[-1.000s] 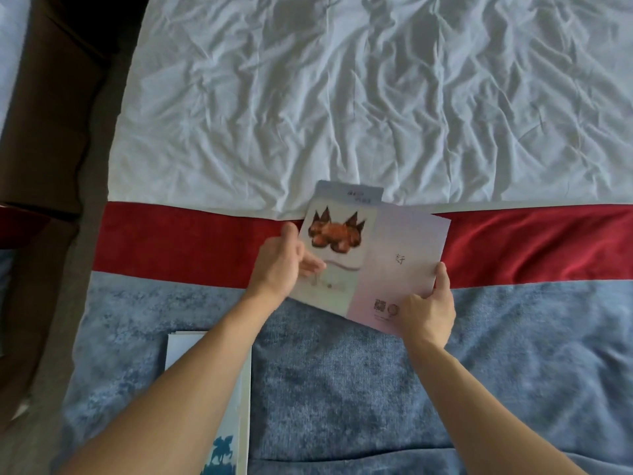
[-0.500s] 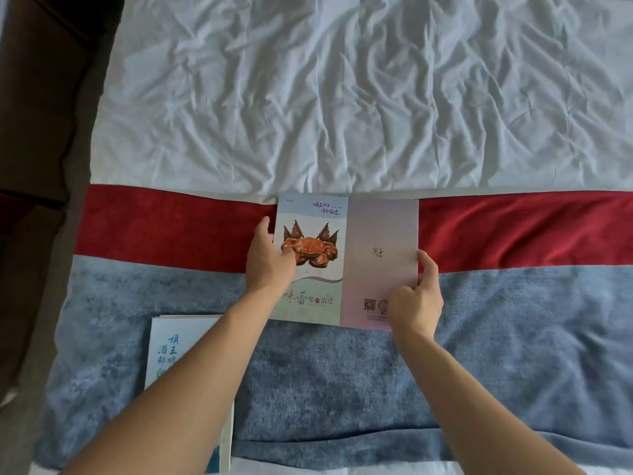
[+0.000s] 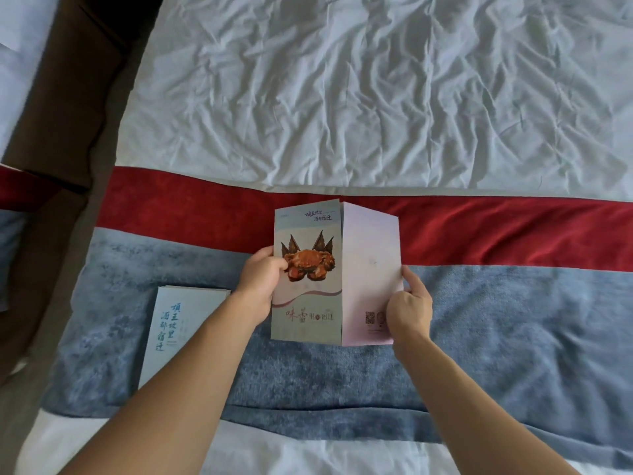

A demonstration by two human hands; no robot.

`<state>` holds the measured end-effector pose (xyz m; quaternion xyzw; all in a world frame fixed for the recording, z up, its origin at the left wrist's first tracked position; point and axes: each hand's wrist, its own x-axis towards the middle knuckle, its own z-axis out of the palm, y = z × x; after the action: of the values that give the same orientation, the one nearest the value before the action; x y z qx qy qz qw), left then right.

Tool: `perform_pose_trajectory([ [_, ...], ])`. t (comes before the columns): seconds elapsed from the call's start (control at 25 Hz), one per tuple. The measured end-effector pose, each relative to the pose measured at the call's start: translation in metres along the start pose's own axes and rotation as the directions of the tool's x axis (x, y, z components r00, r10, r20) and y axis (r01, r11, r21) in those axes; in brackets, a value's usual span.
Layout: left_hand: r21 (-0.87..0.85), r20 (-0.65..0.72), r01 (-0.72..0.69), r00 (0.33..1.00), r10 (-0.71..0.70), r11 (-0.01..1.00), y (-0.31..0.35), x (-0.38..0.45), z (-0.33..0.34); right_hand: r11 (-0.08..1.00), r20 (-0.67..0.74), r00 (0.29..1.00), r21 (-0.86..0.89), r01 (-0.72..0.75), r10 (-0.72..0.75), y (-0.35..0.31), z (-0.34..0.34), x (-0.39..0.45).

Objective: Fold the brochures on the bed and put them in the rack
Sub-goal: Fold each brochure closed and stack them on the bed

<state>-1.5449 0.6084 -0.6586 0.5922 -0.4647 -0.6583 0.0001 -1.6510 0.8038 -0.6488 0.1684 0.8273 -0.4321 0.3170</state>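
A brochure [image 3: 337, 265] with a crab picture on its left panel and a pale pink right panel is lifted above the bed's runner, bent along its middle crease so the crease points up. My left hand [image 3: 262, 281] grips its left edge, thumb on the crab panel. My right hand [image 3: 409, 306] pinches the right panel's outer edge near the bottom. A stack of folded light-blue brochures [image 3: 181, 323] lies on the blue runner to the left, partly hidden by my left forearm. No rack is in view.
The bed has a wrinkled white sheet [image 3: 376, 97], then a red band [image 3: 513, 231] and a blue-grey runner [image 3: 513, 337]. Brown floor and a dark furniture edge [image 3: 58, 114] lie along the bed's left side.
The brochure went from tilted to lying flat and open, and now it is raised with its two panels bending back along the crease. Both hands kept hold of its edges.
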Motion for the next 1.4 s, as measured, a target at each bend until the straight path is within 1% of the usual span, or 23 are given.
perform_pose_trajectory([
  [0.04,-0.041,0.008,0.018,1.000,-0.017,0.999,-0.004,-0.006,-0.001,1.000,0.040,0.999,-0.016,-0.009,0.009,0.004,-0.003,-0.002],
  [0.12,-0.046,0.019,0.028,0.999,-0.027,0.999,-0.012,-0.019,0.001,0.999,0.138,0.990,-0.045,-0.031,0.037,0.014,-0.005,-0.007],
  [0.24,0.028,0.036,0.014,0.999,-0.015,1.000,-0.024,-0.039,0.012,0.998,0.264,0.962,-0.046,-0.052,0.062,0.023,-0.003,-0.018],
  [0.36,0.158,0.058,-0.065,0.997,0.056,0.985,-0.032,-0.058,0.033,0.998,0.306,0.950,-0.018,-0.063,0.066,0.026,-0.002,-0.026],
  [0.44,0.153,0.069,-0.092,0.994,0.083,0.984,-0.037,-0.069,0.041,0.999,0.323,0.946,-0.032,-0.023,0.032,0.029,-0.004,-0.029],
  [0.56,0.011,0.187,-0.014,0.982,0.012,1.000,-0.045,-0.082,0.040,0.991,0.319,0.944,-0.071,0.110,-0.082,0.030,-0.004,-0.037],
  [0.64,-0.049,0.243,-0.014,0.970,0.025,0.999,-0.051,-0.087,0.039,0.975,0.330,0.928,-0.073,0.208,-0.173,0.031,-0.002,-0.045],
  [0.68,-0.058,0.247,-0.038,0.968,0.051,0.998,-0.055,-0.089,0.038,0.976,0.342,0.918,-0.016,0.216,-0.198,0.031,0.001,-0.049],
  [0.72,-0.047,0.239,-0.076,0.967,0.085,0.996,-0.058,-0.090,0.036,0.982,0.369,0.910,0.079,0.172,-0.189,0.030,0.005,-0.055],
  [0.8,0.012,0.206,-0.180,0.963,0.174,0.984,-0.059,-0.094,0.030,0.970,0.438,0.890,0.241,0.015,-0.123,0.025,0.013,-0.066],
  [0.88,0.074,0.194,-0.295,0.941,0.276,0.953,-0.059,-0.094,0.021,0.962,0.469,0.871,0.271,0.019,-0.149,0.023,0.019,-0.073],
  [0.96,0.096,0.198,-0.398,0.906,0.374,0.912,-0.060,-0.095,0.014,0.968,0.418,0.890,0.234,0.091,-0.185,0.021,0.028,-0.077],
  [1.04,0.114,0.201,-0.476,0.871,0.449,0.872,-0.061,-0.094,0.008,0.971,0.325,0.920,0.165,0.173,-0.219,0.017,0.036,-0.081],
  [1.12,0.160,0.207,-0.535,0.840,0.502,0.829,-0.064,-0.088,-0.005,0.959,0.225,0.933,0.104,0.262,-0.279,0.011,0.045,-0.087],
  [1.16,0.194,0.194,-0.525,0.848,0.493,0.828,-0.066,-0.084,-0.014,0.949,0.176,0.933,0.075,0.305,-0.314,0.008,0.050,-0.091],
  [1.24,0.214,0.111,-0.442,0.897,0.428,0.871,-0.066,-0.075,-0.033,0.934,0.074,0.931,0.030,0.357,-0.358,0.003,0.061,-0.097],
  [1.32,0.134,0.053,-0.387,0.922,0.383,0.912,-0.061,-0.066,-0.050,0.936,-0.025,0.936,0.028,0.351,-0.351,-0.001,0.074,-0.102],
  [1.36,0.090,0.051,-0.370,0.929,0.366,0.925,-0.057,-0.062,-0.058,0.940,-0.060,0.940,0.037,0.338,-0.336,-0.005,0.081,-0.105],
  [1.4,0.080,0.051,-0.365,0.931,0.362,0.928,-0.054,-0.060,-0.065,0.944,-0.067,0.944,0.039,0.327,-0.324,-0.007,0.088,-0.109],
])
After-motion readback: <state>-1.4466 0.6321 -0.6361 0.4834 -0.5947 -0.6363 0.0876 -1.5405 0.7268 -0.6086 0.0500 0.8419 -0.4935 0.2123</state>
